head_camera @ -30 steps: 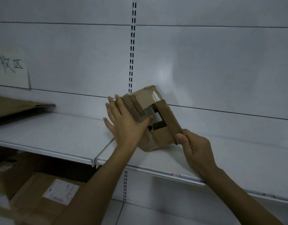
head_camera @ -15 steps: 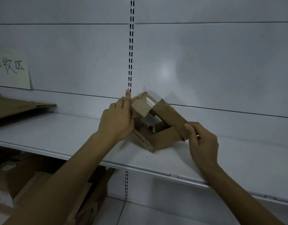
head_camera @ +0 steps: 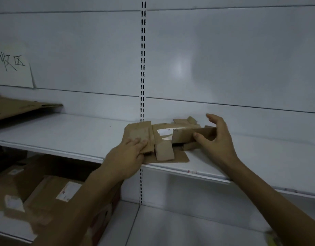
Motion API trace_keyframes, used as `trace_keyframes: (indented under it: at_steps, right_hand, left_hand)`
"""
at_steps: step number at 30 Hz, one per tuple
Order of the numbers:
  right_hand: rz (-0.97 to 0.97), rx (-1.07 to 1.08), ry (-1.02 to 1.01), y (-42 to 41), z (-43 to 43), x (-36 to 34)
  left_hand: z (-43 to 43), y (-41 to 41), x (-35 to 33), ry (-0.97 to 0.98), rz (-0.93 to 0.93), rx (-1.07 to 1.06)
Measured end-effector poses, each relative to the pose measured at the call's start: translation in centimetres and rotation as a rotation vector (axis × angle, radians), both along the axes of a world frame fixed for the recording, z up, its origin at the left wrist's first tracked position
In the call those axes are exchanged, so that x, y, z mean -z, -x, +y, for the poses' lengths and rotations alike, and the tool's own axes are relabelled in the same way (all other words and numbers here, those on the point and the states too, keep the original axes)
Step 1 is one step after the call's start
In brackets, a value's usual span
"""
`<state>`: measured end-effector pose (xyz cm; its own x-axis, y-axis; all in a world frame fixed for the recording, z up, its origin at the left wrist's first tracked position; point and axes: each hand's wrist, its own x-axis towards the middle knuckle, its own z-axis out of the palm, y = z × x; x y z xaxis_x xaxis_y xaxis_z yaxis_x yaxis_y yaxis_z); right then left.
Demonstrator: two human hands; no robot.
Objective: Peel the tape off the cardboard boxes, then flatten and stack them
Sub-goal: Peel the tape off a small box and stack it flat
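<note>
From the head camera we see a white metal shelf (head_camera: 73,134) whose back panel is split by a slotted upright (head_camera: 143,68); we place everything else against that upright.

The small cardboard box (head_camera: 163,144) lies on the shelf at the foot of the upright and spreads mostly to its right. It is almost flat, its panels splayed open on the shelf surface and its front edge reaching the shelf lip. A white label (head_camera: 164,130) shows on a panel just right of the upright. One flap (head_camera: 185,136) stands on edge further right, not yet pressed down.

Our left hand (head_camera: 126,155) sits just left of the upright. Its fingers are straight and laid flat on the box's left panel, pressing it onto the shelf and gripping nothing.

Our right hand (head_camera: 217,141) is well to the right of the upright. It holds the standing flap with the thumb in front and the curled fingers behind, the index finger lifted above the flap's top edge.

Far left of the upright, a sheet of flattened cardboard (head_camera: 20,107) lies on the same shelf, under a handwritten paper sign (head_camera: 13,68) fixed to the back panel. Below and left of the upright, larger labelled cartons (head_camera: 52,190) sit on the lower level, dim and blurred.
</note>
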<state>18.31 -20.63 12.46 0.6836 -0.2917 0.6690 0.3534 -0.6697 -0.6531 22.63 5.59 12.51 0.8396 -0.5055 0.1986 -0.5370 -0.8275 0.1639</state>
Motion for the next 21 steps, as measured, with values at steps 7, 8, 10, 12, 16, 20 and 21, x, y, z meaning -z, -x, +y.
trace_keyframes:
  at_steps: [7, 8, 10, 12, 16, 20, 21]
  right_hand:
    - [-0.469, 0.365, 0.883, 0.3, 1.1, -0.3]
    - [-0.523, 0.326, 0.928, 0.4, 1.3, -0.1]
    - [-0.485, 0.211, 0.923, 0.5, 1.7, 0.3]
    - [-0.311, 0.155, 0.93, 0.9, 2.4, 0.2]
    - [0.044, 0.022, 1.005, 1.5, 5.3, 0.0]
    - [0.045, -0.13, 1.007, 0.9, 10.3, -0.9]
    - [-0.016, -0.132, 1.011, 0.9, 11.5, -1.6]
  left_hand:
    - [2.1, 2.7, -0.3, -0.173, 0.055, -0.068]
    - [2.4, 3.2, -0.1, -0.21, 0.033, -0.074]
    - [3.1, 3.6, 0.2, -0.271, -0.053, -0.079]
    - [3.4, 3.8, -0.1, -0.268, -0.111, -0.085]
    - [3.6, 4.9, -1.9, -0.296, -0.193, -0.159]
    - [5.6, 7.4, -4.7, -0.323, -0.405, -0.282]
    - [6.6, 8.1, -5.1, -0.32, -0.448, -0.321]
